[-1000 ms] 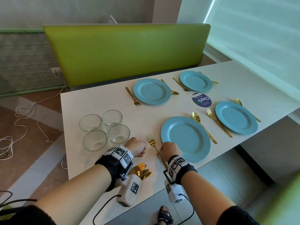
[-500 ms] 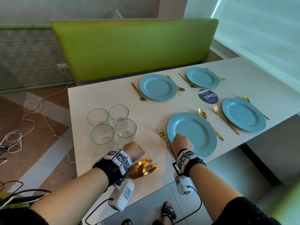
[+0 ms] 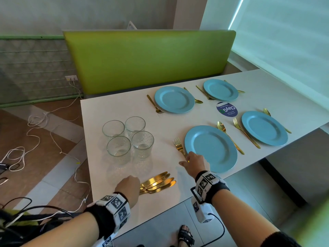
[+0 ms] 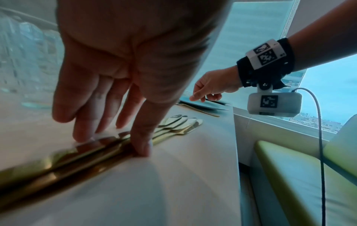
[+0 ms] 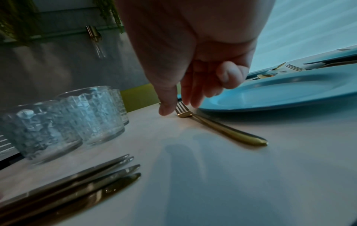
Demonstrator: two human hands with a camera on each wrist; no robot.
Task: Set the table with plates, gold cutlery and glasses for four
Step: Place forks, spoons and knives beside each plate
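Several gold knives [image 3: 158, 183] lie side by side near the front edge of the white table [image 3: 115, 107]. My left hand [image 3: 135, 186] rests on their handles with straight fingers, the thumb [image 4: 142, 146] pressed beside them. A gold fork [image 3: 178, 146] lies free just left of the near blue plate [image 3: 211, 148]. My right hand [image 3: 188, 160] hovers over the fork's handle with loose fingers and holds nothing. In the right wrist view the fork [image 5: 222, 130] lies flat by the plate [image 5: 280, 91]. Several empty glasses [image 3: 130, 138] stand grouped to the left.
Three more blue plates [image 3: 174, 99] [image 3: 220, 90] [image 3: 264, 128] each have a gold fork and spoon beside them. A round blue sticker [image 3: 227, 109] sits between the plates. A green bench back [image 3: 147, 59] stands behind the table. Cables [image 3: 35, 125] trail on the floor at left.
My right hand slid the fork up beside the near plate and let it go. My left hand drew back from beside the fork and came down onto the knife handles.
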